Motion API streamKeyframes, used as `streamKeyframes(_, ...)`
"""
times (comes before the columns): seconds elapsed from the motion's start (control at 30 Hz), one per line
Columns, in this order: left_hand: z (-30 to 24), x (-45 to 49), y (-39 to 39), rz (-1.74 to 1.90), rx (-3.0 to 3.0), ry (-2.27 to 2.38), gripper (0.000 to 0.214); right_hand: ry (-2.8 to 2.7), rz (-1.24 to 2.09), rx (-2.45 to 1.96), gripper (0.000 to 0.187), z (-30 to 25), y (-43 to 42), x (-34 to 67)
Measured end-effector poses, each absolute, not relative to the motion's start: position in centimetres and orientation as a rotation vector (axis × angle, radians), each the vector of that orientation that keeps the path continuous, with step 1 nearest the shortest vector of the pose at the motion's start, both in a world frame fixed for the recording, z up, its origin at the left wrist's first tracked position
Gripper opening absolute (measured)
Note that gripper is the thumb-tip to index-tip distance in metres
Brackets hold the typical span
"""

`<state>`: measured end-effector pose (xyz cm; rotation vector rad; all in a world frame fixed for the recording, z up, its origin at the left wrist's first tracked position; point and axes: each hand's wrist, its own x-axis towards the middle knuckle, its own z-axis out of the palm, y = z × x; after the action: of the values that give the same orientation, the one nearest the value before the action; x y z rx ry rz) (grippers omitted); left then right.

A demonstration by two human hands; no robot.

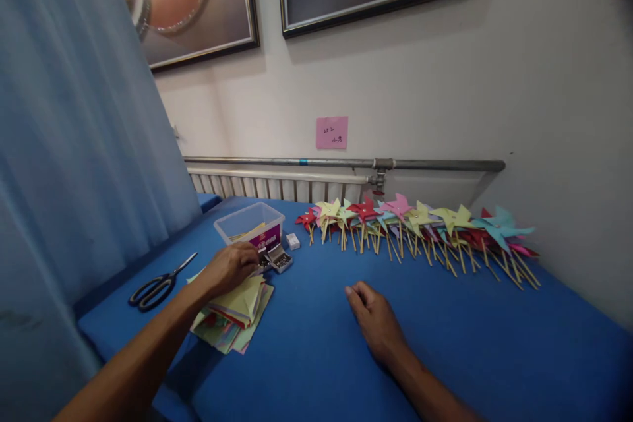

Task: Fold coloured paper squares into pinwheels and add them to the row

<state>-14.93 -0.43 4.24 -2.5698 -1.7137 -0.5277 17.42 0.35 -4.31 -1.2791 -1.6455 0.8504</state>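
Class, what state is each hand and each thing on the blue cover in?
Scissors: blades together.
Clear box: open.
Small case of bits: open.
White box: lid unclear.
Paper sheets: stacked unevenly.
Pinwheels: assembled, in a row.
Left hand: near small case, grip unclear.
Right hand: loosely curled, grip hidden.

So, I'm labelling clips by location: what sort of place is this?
Probably an indoor craft corner: paper pinwheels lie in a row, scissors lie near stacked coloured paper, and a radiator runs along the wall.
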Motion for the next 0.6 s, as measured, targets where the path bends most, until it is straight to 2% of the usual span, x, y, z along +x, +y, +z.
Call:
streamKeyframes(0.13, 4.2, -15.7, -0.4, -0.582, -2.519, -1.823, 0.022, -1.647, 0.874, -1.283, 0.036, -4.3, 0.3, 17.5)
streamKeyframes(0.3, 4.5, -15.9, -0.9, -0.466, -2.566, -1.912, 0.024, -1.643, 0.872, -1.265, 0.035, -4.2, 0.3, 17.5)
streamKeyframes(0.47, 5.7, -16.5, -1.4, -0.787, -2.460, -2.013, 0.026, -1.642, 0.866, -1.257, 0.035, -4.2, 0.3, 17.5)
streamKeyframes(0.6, 5.7, -17.5, -1.1, -0.864, -2.308, -2.197, 0.029, -1.663, 0.852, -1.248, 0.036, -4.5, 0.5, 17.5)
